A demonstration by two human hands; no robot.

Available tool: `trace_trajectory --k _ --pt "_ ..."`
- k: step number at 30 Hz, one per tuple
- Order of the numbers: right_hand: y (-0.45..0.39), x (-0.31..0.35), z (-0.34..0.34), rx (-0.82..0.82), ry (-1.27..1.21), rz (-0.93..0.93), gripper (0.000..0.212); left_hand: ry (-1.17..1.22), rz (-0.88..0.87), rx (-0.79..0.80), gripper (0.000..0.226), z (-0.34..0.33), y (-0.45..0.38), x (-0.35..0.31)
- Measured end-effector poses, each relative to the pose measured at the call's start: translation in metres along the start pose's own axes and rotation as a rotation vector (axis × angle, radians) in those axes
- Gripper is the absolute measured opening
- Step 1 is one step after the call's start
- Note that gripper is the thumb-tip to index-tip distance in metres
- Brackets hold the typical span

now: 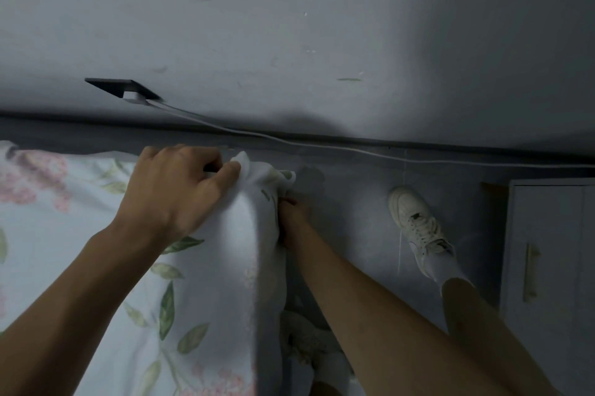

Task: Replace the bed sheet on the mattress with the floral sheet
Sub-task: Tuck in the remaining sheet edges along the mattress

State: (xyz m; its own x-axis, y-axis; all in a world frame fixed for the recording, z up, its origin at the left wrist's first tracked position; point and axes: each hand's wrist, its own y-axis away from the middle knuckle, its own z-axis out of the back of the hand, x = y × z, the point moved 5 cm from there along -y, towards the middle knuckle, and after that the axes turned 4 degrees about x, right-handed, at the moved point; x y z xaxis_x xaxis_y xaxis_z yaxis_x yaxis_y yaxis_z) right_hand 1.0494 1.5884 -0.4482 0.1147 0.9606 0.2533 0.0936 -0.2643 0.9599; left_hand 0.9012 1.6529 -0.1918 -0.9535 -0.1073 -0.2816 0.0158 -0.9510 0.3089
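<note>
From the head camera, the pale blue floral sheet with pink blossoms and green leaves (pixel 106 234) is lying spread over the mattress, filling the lower left of the view, and its corner is bunching up at the bed's far right corner, close to the grey wall (pixel 289 25). The left hand (pixel 180 189) is resting palm down on top of that corner, its fingers curling and pinching a white fold of the fabric at the very tip. The left forearm is reaching in from the lower left edge. The right hand (pixel 291 215) is sitting lower, just beside the bed's side, gripping the hanging edge of the sheet, with its fingers partly hidden behind the cloth. The right forearm is stretching in diagonally from the lower right. A white sneaker (pixel 415 221) is standing on the grey floor (pixel 354 208), near a white cabinet (pixel 547 250). A white cable (pixel 289 141) is running along the skirting from a dark wall socket (pixel 122 88).
</note>
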Motion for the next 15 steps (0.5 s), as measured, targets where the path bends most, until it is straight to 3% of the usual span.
trace_trajectory --k 3,6,8,10,12,15 --pt "0.023 -0.001 -0.001 0.156 -0.005 -0.001 0.031 0.038 -0.006 -0.016 0.049 0.003 0.003 -0.001" --pt "0.027 -0.009 0.004 0.399 -0.239 -0.070 0.061 0.031 -0.004 -0.017 0.048 0.002 0.003 0.000" --pt "0.028 -0.001 0.004 0.435 -0.206 -0.068 0.065 0.024 0.005 -0.010 0.047 -0.001 0.002 0.002" --pt "0.026 0.013 0.011 0.252 0.091 0.065 0.054 -0.001 0.007 0.007 0.046 -0.008 -0.002 0.003" --pt "0.032 0.031 0.028 -0.018 0.409 0.334 0.031 0.001 0.015 0.021 0.045 -0.012 -0.003 0.005" --pt "0.049 0.055 0.045 -0.253 0.521 0.612 0.010 -0.012 0.014 0.039 0.046 -0.017 -0.005 0.005"
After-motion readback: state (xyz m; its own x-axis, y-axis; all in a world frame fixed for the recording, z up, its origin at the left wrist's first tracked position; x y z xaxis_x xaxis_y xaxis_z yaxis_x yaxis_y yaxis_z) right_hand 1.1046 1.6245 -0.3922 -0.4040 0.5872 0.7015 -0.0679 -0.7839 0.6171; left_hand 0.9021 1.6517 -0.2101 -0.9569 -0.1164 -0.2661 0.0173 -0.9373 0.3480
